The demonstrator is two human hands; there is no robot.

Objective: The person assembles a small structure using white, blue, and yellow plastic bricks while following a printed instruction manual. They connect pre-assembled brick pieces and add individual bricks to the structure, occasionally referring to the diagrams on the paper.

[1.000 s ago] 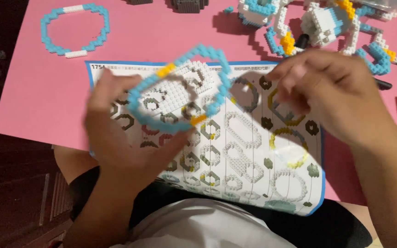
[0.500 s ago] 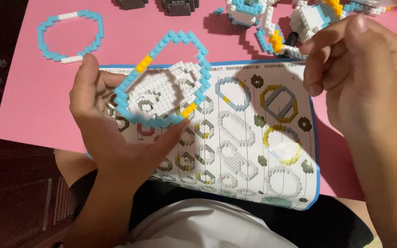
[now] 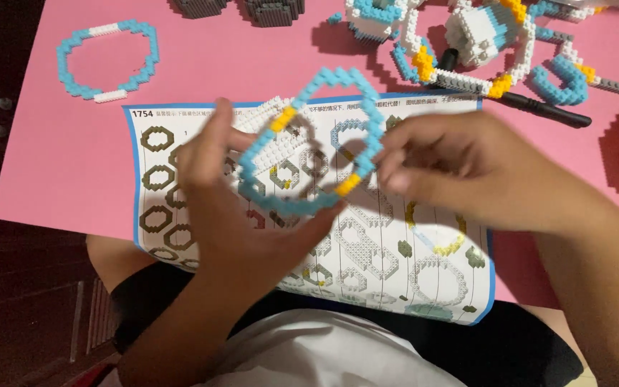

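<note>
Now, far left on the pink desk (image 3: pixel 59 165), a finished blue-and-white brick ring (image 3: pixel 109 59) lies flat, untouched, same spot as half a second ago.

Left hand (image 3: pixel 234 215): palm up, fingers curled loosely, thumb raised; it cradles the blue ring with yellow segments (image 3: pixel 313 143) and the white brick piece (image 3: pixel 270 118) behind it. Compared with half a second ago, the ring has shifted rightward and tilted up over the middle of the instruction sheet (image 3: pixel 395 258).

Right hand (image 3: pixel 460 168): it was away near the loose parts at upper right; it has now come across, and its fingertips meet the ring's right edge by the lower yellow segment. Blurred, so whether it pinches or only touches, cannot tell.

Judgement: both hands now engage one ring; the work has passed from inspection to fitting or adjusting.

Upper right: part-built white, blue and yellow assemblies (image 3: pixel 481 36) and a black pen-like tool (image 3: pixel 546 111), not in use.
</note>
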